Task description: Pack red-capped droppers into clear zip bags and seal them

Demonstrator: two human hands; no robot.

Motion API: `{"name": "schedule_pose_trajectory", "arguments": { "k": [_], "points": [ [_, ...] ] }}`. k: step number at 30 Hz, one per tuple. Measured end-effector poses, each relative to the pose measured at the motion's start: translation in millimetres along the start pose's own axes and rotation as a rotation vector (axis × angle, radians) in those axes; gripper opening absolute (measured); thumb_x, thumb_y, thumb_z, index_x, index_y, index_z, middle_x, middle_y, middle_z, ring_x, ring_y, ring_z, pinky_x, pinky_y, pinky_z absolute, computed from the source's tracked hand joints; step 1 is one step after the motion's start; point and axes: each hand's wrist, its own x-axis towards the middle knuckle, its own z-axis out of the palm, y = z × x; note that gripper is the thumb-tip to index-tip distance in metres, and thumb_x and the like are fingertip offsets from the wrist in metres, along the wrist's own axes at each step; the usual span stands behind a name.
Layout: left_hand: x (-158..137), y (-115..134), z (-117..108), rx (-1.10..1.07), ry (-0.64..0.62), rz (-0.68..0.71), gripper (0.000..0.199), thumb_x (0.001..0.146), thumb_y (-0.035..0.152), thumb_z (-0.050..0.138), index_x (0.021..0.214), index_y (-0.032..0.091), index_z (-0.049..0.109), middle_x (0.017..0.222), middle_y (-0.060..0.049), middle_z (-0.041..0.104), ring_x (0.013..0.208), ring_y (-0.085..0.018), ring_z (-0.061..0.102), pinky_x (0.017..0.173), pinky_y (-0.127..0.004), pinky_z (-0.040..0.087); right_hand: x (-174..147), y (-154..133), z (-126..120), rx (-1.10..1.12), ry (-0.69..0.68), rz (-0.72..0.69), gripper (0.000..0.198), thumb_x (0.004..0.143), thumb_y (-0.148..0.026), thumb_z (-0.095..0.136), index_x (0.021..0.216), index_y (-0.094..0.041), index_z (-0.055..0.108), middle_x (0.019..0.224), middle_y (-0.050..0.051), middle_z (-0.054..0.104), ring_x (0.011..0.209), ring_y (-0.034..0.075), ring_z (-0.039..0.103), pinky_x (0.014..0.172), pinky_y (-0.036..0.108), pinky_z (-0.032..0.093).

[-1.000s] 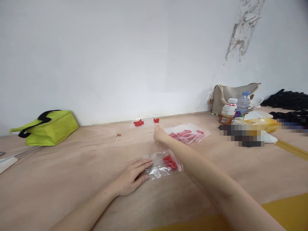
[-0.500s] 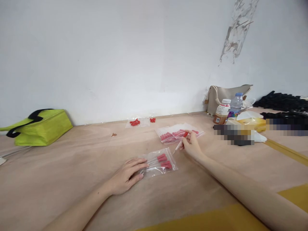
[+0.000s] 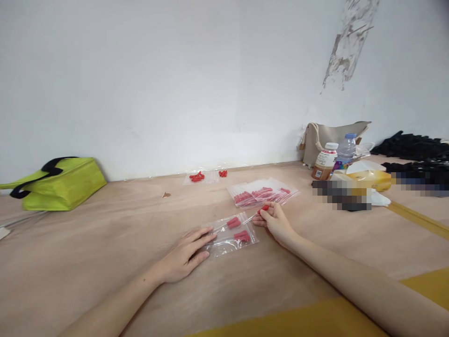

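I have the left hand (image 3: 185, 255) laid flat, fingers loosely spread, across the near-left end of a clear bag (image 3: 224, 250) on the surface (image 3: 147, 234). Red-ended sticks (image 3: 242, 236) lie inside it. With the right hand (image 3: 277, 222) I pinch another red-ended piece (image 3: 263, 210), its thin shaft pointing at the bag's right edge; I can't tell whether the tip is inside. Just beyond that hand, filled bags (image 3: 245, 198) lie overlapping.

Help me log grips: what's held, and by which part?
The right hand holds a thin, clear rod by its red end; the left hand rests on a flat, clear plastic bag.
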Motion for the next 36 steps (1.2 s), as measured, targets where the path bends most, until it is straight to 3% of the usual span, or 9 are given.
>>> {"name": "schedule_pose_trajectory", "arguments": {
  "k": [5,8,14,17,21,25,27,30,36],
  "points": [
    [-0.6,-0.3,0.7,-0.015,0.017,0.006,0.043,0.091,0.031,0.035,0.133,0.030,0.027,0.138,-0.001,0.029,0.124,-0.022,0.030,0.101,-0.040,0.030,-2.4,0.7,-4.5,0.066,0.045,0.061,0.022,0.076,-0.010,0.045,0.089,-0.023,0.032,0.066,-0.007,0.050,0.057,0.008,0.060,0.062,0.026,0.054],
    [-0.5,-1.0,1.3,-0.018,0.031,0.013,0.042,0.091,0.030,0.035,0.132,0.031,0.029,0.138,0.000,0.029,0.123,-0.022,0.030,0.101,-0.041,0.030,-6.2,-2.0,-4.4,0.033,-0.003,0.104,0.019,0.075,-0.011,0.048,0.085,-0.022,0.036,0.066,-0.006,0.053,0.056,0.008,0.059,0.061,0.025,0.052],
    [0.1,-2.5,2.0,-0.002,0.026,0.014,0.043,0.091,0.031,0.035,0.133,0.031,0.027,0.137,0.000,0.030,0.124,-0.021,0.030,0.101,-0.040,0.030,-12.1,-7.6,-6.6,-0.383,-0.196,0.057,0.018,0.065,-0.023,0.063,0.078,-0.016,0.053,0.062,-0.003,0.059,0.046,0.007,0.051,0.043,0.019,0.041],
    [0.1,-2.9,2.0,0.002,0.021,0.010,0.043,0.091,0.032,0.035,0.133,0.031,0.027,0.138,0.000,0.029,0.123,-0.022,0.030,0.101,-0.041,0.030,-8.5,-6.1,-6.4,-0.528,-0.272,-0.018,0.021,0.063,-0.029,0.064,0.077,-0.014,0.061,0.067,0.001,0.064,0.059,0.012,0.058,0.054,0.023,0.046],
    [0.5,-2.6,1.8,0.006,0.018,0.014,0.043,0.091,0.032,0.034,0.133,0.031,0.027,0.137,-0.001,0.030,0.123,-0.022,0.031,0.101,-0.040,0.029,-5.7,-3.7,0.8,-0.463,-0.423,-0.049,0.026,0.063,-0.034,0.063,0.080,-0.015,0.065,0.084,0.005,0.067,0.077,0.017,0.062,0.072,0.029,0.048],
    [1.2,-2.0,1.6,0.006,0.021,0.018,0.043,0.091,0.031,0.035,0.133,0.030,0.027,0.137,-0.001,0.030,0.123,-0.022,0.031,0.102,-0.040,0.028,-10.3,-7.5,9.1,-0.344,-0.551,0.000,0.030,0.069,-0.036,0.057,0.089,-0.015,0.063,0.083,0.004,0.067,0.075,0.015,0.062,0.068,0.026,0.049],
    [1.1,-1.6,1.5,-0.005,0.026,0.022,0.043,0.090,0.030,0.036,0.133,0.030,0.027,0.137,-0.001,0.030,0.123,-0.021,0.031,0.101,-0.040,0.029,-13.0,-11.2,10.2,-0.368,-0.517,0.052,0.034,0.073,-0.034,0.053,0.099,-0.014,0.057,0.070,0.001,0.064,0.058,0.011,0.059,0.053,0.021,0.047],
    [0.2,-1.1,1.3,-0.031,0.027,0.014,0.043,0.090,0.028,0.036,0.133,0.030,0.027,0.137,-0.001,0.030,0.123,-0.021,0.031,0.101,-0.039,0.030,-14.2,-13.9,6.4,-0.469,-0.471,0.096,0.042,0.075,-0.033,0.051,0.113,-0.016,0.045,0.056,-0.006,0.055,0.039,0.006,0.046,0.035,0.015,0.033],
    [-1.2,-2.6,-1.6,-0.072,-0.005,0.018,0.042,0.088,0.021,0.036,0.128,0.034,0.035,0.137,0.002,0.029,0.124,-0.019,0.030,0.101,-0.038,0.030,-5.5,-3.6,-7.9,-0.567,-0.310,-0.135,0.041,0.070,-0.031,0.059,0.106,-0.018,0.048,0.062,-0.005,0.053,0.042,0.005,0.045,0.037,0.015,0.033]
  ]
}}
